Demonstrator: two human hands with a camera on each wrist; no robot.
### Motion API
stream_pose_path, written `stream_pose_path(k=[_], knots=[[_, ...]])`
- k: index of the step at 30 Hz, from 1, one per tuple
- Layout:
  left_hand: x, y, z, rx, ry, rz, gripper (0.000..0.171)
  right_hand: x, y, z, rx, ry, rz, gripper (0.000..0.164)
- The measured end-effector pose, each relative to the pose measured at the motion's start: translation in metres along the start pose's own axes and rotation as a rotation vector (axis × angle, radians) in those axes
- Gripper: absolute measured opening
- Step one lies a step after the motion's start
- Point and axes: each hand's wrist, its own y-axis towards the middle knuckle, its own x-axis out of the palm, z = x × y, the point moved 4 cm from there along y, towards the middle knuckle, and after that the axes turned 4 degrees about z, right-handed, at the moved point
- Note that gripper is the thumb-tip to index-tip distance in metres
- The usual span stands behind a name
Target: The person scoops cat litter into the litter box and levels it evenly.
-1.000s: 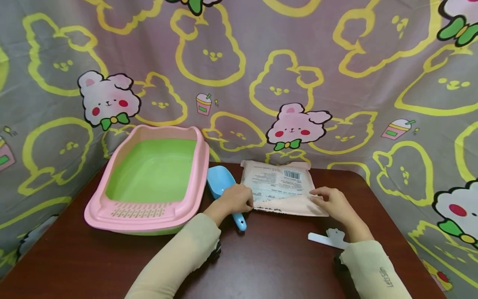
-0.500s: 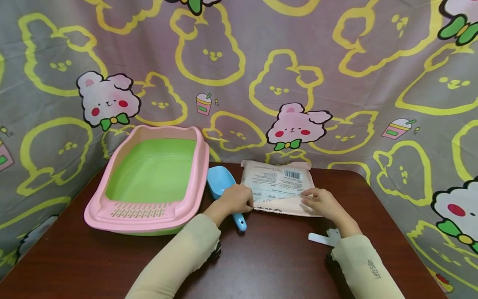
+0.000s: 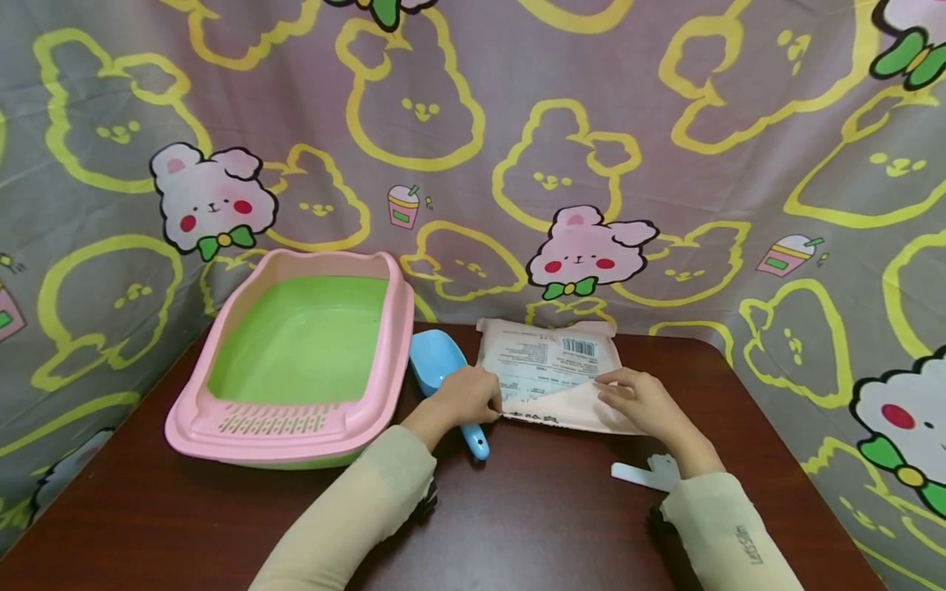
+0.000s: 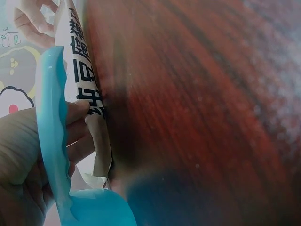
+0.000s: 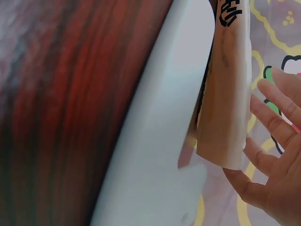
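A pale pink printed bag of cat litter (image 3: pixel 550 361) lies flat against the back, its front edge folded up in a flap. My left hand (image 3: pixel 466 396) pinches the bag's near left corner; the left wrist view shows thumb and fingers on the paper edge (image 4: pixel 101 146). The handle of a blue litter scoop (image 4: pixel 51 113) passes in front of that hand, whose palm it partly hides. My right hand (image 3: pixel 646 402) touches the bag's right side with loosely spread fingers (image 5: pixel 275 125). Beside its wrist lies a white sealing clip (image 3: pixel 641 474), large in the right wrist view.
A pink-rimmed green litter tray (image 3: pixel 269 439) stands at the left on the dark wooden table (image 3: pixel 517 525). The blue scoop's bowl (image 3: pixel 436 353) lies between tray and bag. A patterned curtain (image 3: pixel 473 82) rises behind the table.
My right hand has shifted left along the bag, and the flap near it now covers a bit more of the print. The left hand has stayed at its corner.
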Motion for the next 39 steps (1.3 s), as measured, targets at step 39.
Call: stream_pose_path(k=[39], knots=[[-0.017, -0.005, -0.007, 0.081, -0.247, 0.035, 0.012, -0.017, -0.036, -0.026, -0.181, -0.114, -0.029, 0.007]])
